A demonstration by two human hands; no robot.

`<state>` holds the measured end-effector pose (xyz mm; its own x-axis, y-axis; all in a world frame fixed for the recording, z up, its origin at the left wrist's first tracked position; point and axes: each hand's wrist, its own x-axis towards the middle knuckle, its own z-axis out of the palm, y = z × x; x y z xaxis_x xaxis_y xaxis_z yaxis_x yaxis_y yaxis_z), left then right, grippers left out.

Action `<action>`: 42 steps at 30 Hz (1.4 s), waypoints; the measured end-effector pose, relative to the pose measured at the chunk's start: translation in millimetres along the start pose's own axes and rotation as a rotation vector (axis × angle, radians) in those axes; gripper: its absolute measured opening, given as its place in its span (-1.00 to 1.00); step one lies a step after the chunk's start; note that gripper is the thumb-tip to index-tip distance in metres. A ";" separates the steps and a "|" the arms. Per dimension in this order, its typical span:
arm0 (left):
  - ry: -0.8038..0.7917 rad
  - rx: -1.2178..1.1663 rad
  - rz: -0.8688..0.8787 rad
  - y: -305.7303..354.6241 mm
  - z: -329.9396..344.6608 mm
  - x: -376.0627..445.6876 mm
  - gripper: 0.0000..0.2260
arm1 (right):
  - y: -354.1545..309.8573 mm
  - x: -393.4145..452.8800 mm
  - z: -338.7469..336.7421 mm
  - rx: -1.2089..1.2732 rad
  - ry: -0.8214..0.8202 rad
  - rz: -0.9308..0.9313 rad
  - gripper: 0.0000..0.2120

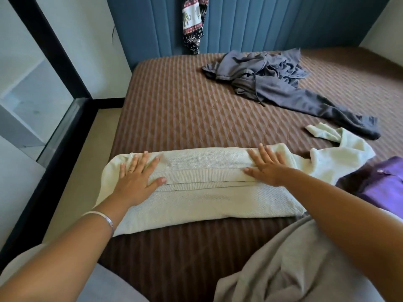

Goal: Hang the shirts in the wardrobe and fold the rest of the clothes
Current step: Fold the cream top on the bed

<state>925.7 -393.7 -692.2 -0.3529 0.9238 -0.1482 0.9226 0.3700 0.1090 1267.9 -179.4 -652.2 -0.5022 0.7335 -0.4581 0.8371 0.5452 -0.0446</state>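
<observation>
A pale cream garment [202, 192] lies folded into a long band across the near part of the brown bed [174, 110]. My left hand [139, 177] presses flat on its left end, fingers spread. My right hand [266, 167] presses flat on its right end, fingers straight. Another pale cream piece [342, 153] lies crumpled to the right of my right hand, touching a purple shirt [379, 186] with a button at the right edge. A heap of dark grey clothes [272, 81] with a drawstring sprawls at the far right of the bed.
Patterned elephant-print trousers [194, 22] hang against the blue padded headboard [261, 22]. A grey cloth [294, 264] lies bunched at the near right under my right arm. A glass partition with a black frame [54, 68] stands left of the bed, with beige floor [87, 171] between.
</observation>
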 end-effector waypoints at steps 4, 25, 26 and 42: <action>0.047 -0.012 -0.006 -0.8 1.0 -1.3 -0.20 | 6.6 3.2 0.6 0.058 0.035 0.151 -0.26; -0.352 -1.659 -1.148 -106.2 14.8 -62.6 -0.66 | -332.2 18.3 60.9 0.171 0.436 -0.267 -0.38; -0.348 -1.685 -1.209 -113.9 18.2 -60.4 -0.67 | -331.6 19.9 64.9 0.144 0.453 -0.270 -0.37; 0.700 -1.950 -0.534 -125.4 -68.2 -37.2 -0.50 | -320.3 25.9 68.1 0.333 0.543 -0.356 -0.40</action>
<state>812.5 -467.8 -633.3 -0.8669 0.4281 -0.2554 -0.3959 -0.2800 0.8746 1001.5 -362.7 -710.2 -0.7211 0.6794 0.1354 0.5811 0.6996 -0.4158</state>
